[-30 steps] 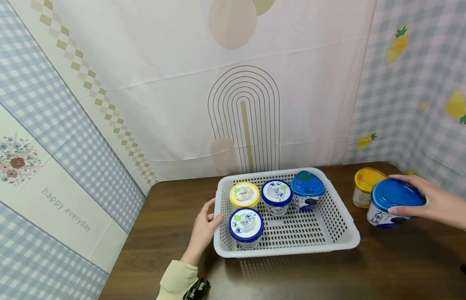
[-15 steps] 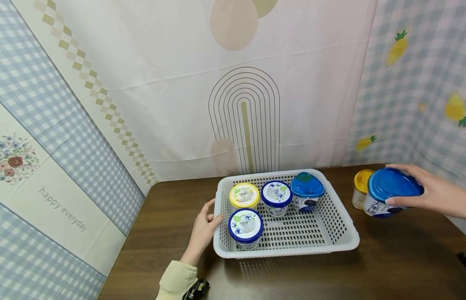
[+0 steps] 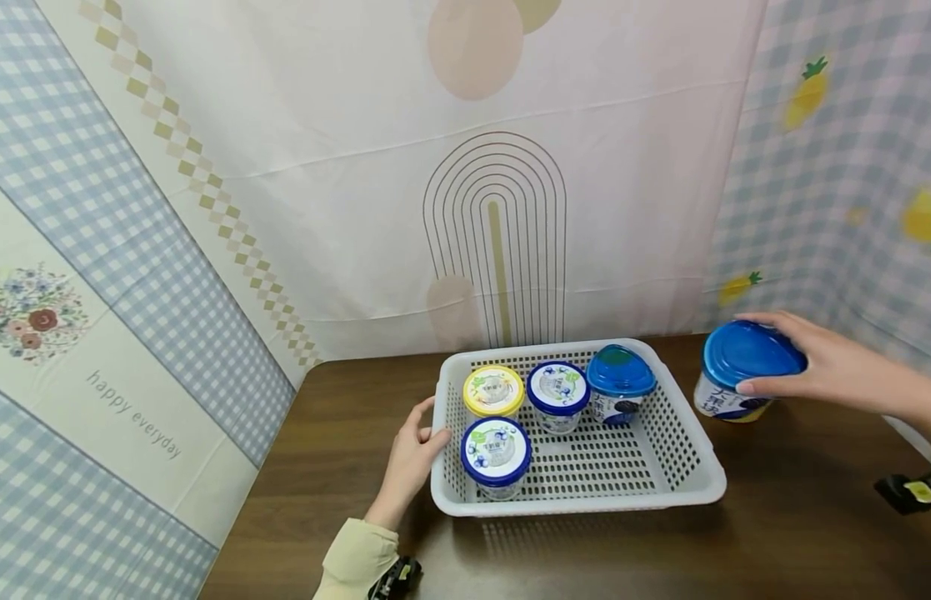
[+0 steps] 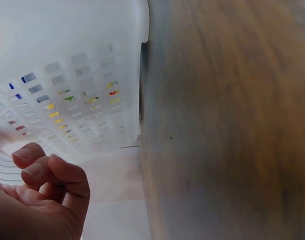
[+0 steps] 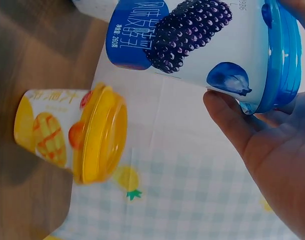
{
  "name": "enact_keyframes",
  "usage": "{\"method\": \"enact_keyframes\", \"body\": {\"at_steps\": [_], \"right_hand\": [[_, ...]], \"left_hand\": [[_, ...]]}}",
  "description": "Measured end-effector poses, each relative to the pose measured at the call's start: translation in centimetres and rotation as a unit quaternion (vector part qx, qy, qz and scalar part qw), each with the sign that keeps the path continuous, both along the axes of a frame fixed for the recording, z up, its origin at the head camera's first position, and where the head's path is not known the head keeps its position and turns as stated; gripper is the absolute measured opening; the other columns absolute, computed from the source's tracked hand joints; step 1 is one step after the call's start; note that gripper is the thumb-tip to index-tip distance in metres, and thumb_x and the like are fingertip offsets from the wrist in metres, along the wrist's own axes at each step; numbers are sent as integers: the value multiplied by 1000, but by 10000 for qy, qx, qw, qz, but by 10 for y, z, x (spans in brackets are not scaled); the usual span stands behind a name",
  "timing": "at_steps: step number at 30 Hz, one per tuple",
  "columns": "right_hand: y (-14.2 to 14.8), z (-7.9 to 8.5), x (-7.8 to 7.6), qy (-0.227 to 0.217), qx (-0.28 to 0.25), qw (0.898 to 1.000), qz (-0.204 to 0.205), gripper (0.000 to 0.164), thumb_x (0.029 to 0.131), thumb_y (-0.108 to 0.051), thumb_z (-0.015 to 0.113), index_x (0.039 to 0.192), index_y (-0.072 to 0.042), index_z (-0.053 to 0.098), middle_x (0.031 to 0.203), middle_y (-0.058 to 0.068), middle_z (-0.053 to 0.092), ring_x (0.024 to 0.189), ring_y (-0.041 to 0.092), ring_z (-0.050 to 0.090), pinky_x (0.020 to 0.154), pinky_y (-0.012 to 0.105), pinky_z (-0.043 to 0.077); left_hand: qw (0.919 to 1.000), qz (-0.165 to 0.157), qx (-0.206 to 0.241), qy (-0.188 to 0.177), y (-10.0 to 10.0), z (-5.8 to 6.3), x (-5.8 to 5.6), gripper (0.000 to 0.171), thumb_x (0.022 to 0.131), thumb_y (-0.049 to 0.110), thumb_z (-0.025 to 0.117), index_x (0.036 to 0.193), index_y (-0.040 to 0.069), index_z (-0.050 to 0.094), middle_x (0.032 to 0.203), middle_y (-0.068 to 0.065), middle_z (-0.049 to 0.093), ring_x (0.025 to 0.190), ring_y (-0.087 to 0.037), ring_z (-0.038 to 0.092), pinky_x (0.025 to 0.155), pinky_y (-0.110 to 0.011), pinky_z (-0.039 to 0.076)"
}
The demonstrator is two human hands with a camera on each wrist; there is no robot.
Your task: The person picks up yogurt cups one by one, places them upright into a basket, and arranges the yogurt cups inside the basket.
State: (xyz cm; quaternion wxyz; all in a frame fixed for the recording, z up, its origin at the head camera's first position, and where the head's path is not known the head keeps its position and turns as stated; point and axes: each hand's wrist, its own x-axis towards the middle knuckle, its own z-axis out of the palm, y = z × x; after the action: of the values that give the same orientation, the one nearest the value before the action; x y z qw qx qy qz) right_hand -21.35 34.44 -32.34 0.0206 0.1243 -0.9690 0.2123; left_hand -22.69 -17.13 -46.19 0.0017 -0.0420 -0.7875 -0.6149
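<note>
My right hand (image 3: pixel 818 360) grips a big blue-lidded yogurt cup (image 3: pixel 735 367) by its lid, right of the basket; a blackberry is printed on its side. The right wrist view shows this yogurt cup (image 5: pixel 192 35) lifted and tilted. Behind it stands a smaller yellow-lidded yogurt cup (image 5: pixel 52 130), mostly hidden in the head view. My left hand (image 3: pixel 408 454) holds the left rim of the white plastic basket (image 3: pixel 585 502), thumb over the edge. In the left wrist view its fingers (image 4: pixel 67 175) are curled beside the perforated wall.
Inside the basket stand a yellow-lidded tub (image 3: pixel 493 392), two blue-rimmed tubs, one at the front (image 3: pixel 496 450), and another blue-lidded yogurt cup (image 3: pixel 619 383). The brown table (image 3: pixel 345 408) ends at a curtain (image 3: pixel 360 250) behind.
My right hand has carried the blue-lidded yogurt cup left and toward the back, so it now covers the yellow-lidded one in the head view. The left hand stays on the basket.
</note>
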Motion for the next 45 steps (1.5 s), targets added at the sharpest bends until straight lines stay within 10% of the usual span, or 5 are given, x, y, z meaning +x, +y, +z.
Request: {"method": "enact_keyframes", "body": {"at_steps": [5,15,27,38,45], "right_hand": [[-10,1,-5,1,-120,9997,215,94,83,-40,82,153,-6,30,145,34,33,119,56,42,84,75,42],[-29,0,-10,-80,-297,9975,642,89,86,-38,80,153,-9,31,145,32,34,117,56,47,80,67,51],[-59,2,-14,-183,-379,9948,932,88,83,-39,82,152,-12,34,144,27,40,117,53,52,81,65,52],[-78,2,-16,-249,-449,9918,1167,86,82,-41,82,150,-14,37,141,22,45,116,46,54,81,60,54],[-81,2,-13,-264,-378,9926,1128,87,81,-43,82,150,-14,38,143,22,43,115,47,54,79,60,55]], "left_hand": [[10000,21,0,18,1,-3,-2,63,93,7,63,151,5,39,90,-22,74,76,-29,74,65,-41,61],[9999,-121,83,45,5,32,17,61,93,4,62,149,-2,39,92,-27,73,78,-32,74,67,-41,61],[9999,-120,65,3,5,32,18,62,93,5,62,150,0,39,93,-27,73,78,-31,74,67,-41,61],[9999,-32,108,3,0,-5,-3,64,94,9,64,152,7,38,94,-23,74,78,-29,74,67,-42,61],[9998,-51,153,106,-2,-7,-4,65,92,11,65,152,8,39,95,-23,74,78,-29,74,66,-42,61]]}}
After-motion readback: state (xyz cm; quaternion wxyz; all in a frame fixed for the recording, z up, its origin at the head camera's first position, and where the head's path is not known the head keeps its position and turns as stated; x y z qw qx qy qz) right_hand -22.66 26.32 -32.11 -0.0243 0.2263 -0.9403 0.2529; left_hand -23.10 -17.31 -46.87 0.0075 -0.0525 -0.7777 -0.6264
